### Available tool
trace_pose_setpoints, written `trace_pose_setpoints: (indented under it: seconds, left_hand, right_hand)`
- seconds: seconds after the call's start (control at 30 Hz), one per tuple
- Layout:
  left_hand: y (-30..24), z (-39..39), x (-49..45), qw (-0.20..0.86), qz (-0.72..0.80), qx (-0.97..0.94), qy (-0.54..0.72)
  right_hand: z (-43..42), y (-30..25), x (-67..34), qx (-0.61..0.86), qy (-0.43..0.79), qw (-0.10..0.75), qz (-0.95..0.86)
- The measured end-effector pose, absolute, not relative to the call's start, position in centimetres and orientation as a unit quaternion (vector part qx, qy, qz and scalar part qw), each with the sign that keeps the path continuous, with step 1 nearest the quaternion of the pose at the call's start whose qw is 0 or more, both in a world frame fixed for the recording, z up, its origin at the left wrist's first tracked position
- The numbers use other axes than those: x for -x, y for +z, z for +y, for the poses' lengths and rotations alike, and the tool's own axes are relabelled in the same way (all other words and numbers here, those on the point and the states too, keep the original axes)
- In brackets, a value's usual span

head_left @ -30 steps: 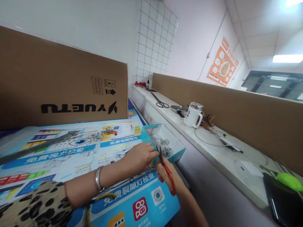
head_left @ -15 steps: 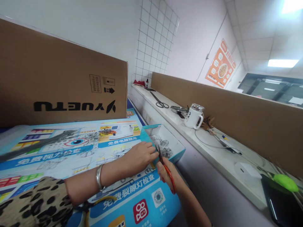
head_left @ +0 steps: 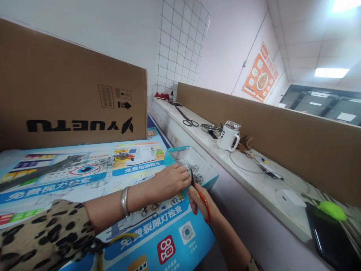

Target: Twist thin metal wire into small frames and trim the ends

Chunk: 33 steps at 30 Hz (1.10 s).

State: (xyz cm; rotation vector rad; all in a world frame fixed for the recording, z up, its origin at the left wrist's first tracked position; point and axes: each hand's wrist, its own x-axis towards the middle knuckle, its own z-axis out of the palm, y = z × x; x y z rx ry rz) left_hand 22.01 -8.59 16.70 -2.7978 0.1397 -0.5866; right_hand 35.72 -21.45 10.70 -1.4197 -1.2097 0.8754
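My right hand (head_left: pixel 200 201) is closed round scissors with red-orange handles (head_left: pixel 208 211); their dark blades point up and away, close to the fingertips of my left hand. My left hand (head_left: pixel 173 181) reaches over the near left edge of an open blue box (head_left: pixel 204 160) with a white inside. Its fingers are curled together, and whatever they pinch is hidden. Inside the box lie tangled thin dark wire-like loops (head_left: pixel 199 177). More dark loops (head_left: pixel 152 207) are scattered on the printed blue sheet (head_left: pixel 146 241) beneath my left wrist.
A large cardboard box (head_left: pixel 73 90) stands at the back left. Along the right runs a white ledge (head_left: pixel 254 188) with black scissors (head_left: pixel 189 122), a white mug (head_left: pixel 228 136), cables, a white adapter (head_left: pixel 290 199) and a dark phone-like slab (head_left: pixel 329 233). Yellow-and-black tool handles (head_left: pixel 113 241) lie near my left sleeve.
My left hand has shifted slightly right and up, further over the box. The scissor blades, apart before, now look closer together. The whole view has swung a little to the right.
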Motion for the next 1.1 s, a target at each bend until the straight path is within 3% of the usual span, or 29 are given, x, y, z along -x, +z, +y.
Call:
trace_pose_setpoints:
  seconds: [0.27, 0.37, 0.57, 0.7, 0.83, 1.1]
  left_hand:
    - [17.2, -7.6, -25.9, 0.142, 0.095, 0.966, -0.194]
    - [17.2, -7.5, -25.6, 0.127, 0.065, 0.97, -0.196]
    - [14.9, -6.6, -18.7, -0.057, -0.102, 0.975, -0.191]
    - [12.6, -6.7, -10.6, -0.301, -0.252, 0.895, -0.212]
    - [10.5, -8.7, -3.1, -0.537, -0.425, 0.693, -0.224]
    - [7.7, -13.4, 4.8, -0.693, -0.494, 0.434, -0.296]
  right_hand:
    - [-20.2, 9.9, -37.2, 0.566, 0.409, 0.6, -0.39]
    - [-20.6, 10.3, -37.2, 0.572, 0.406, 0.59, -0.402]
    - [-22.7, 10.0, -35.4, 0.657, 0.334, 0.431, -0.521]
    - [-23.1, 8.6, -33.0, 0.693, 0.25, 0.284, -0.613]
    - [-22.4, 7.9, -29.4, 0.67, 0.24, 0.159, -0.685]
    - [-19.3, 7.7, -23.5, 0.581, 0.237, 0.067, -0.775]
